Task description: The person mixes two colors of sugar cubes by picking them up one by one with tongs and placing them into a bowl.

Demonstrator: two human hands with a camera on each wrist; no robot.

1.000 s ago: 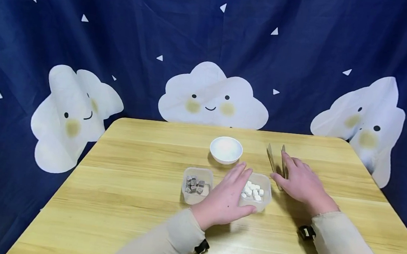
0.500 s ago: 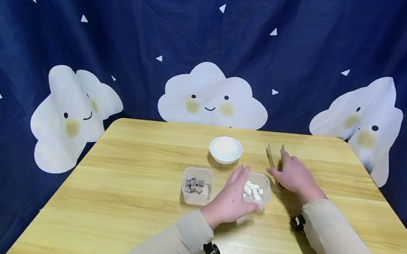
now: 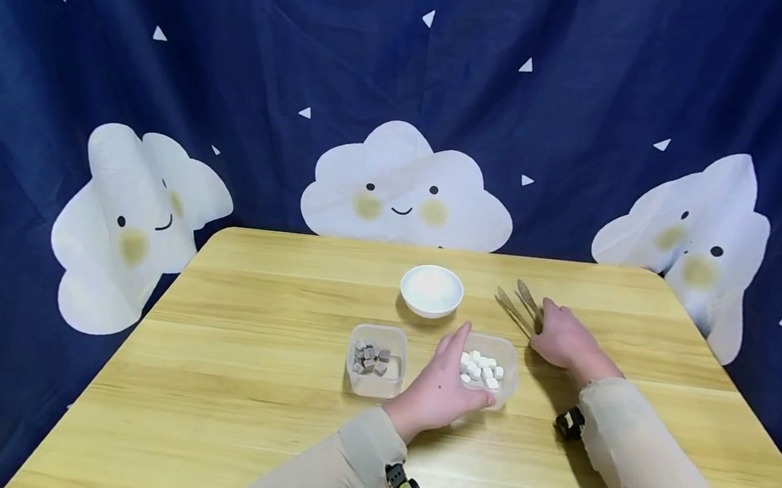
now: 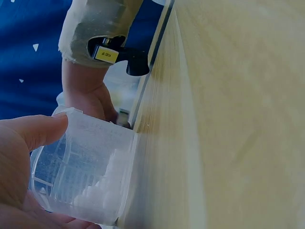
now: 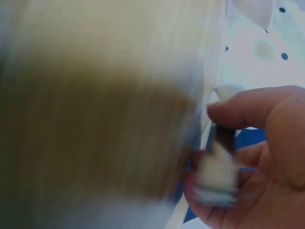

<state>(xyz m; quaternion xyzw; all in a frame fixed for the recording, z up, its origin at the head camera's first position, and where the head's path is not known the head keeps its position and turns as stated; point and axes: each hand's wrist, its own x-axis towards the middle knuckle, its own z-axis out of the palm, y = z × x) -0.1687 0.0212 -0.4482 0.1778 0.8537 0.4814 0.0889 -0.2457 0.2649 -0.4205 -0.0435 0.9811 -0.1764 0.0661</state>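
A dark blue curtain [image 3: 579,89] printed with white clouds hangs behind a pale wood-grain table [image 3: 239,395]. Over the table reach 2 arms in beige sleeves [image 3: 660,471]. The left hand [image 3: 439,388] grips the right-hand container [image 3: 510,353], thumb at its near right side and fingers around its left; the right hand [image 3: 567,342], further right, pinches the tongs [image 3: 528,298]. That container is clear, squarish and round-cornered, and sits upright on the table, right of a similar left-hand container [image 3: 373,388]. A white bowl [image 3: 432,290] stands on the far side of the 2 containers. The tongs are slim, brownish and metallic, their 2 arms spread apart at the tips and pointing far left; whether they touch the table I cannot tell. White cubes [image 3: 481,369] lie loose in the right-hand container, smaller grey-brown cubes [image 3: 369,358] in the left-hand container. Only the left wrist view shows the thumb pressed on the container's rim and the white cubes through its cloudy wall; only the right wrist view shows the tongs' gripped end, badly blurred, between thumb and fingers. A black wrist device [image 4: 137,63] on the right sleeve bears a yellow label [image 4: 106,54], its small marks illegible.
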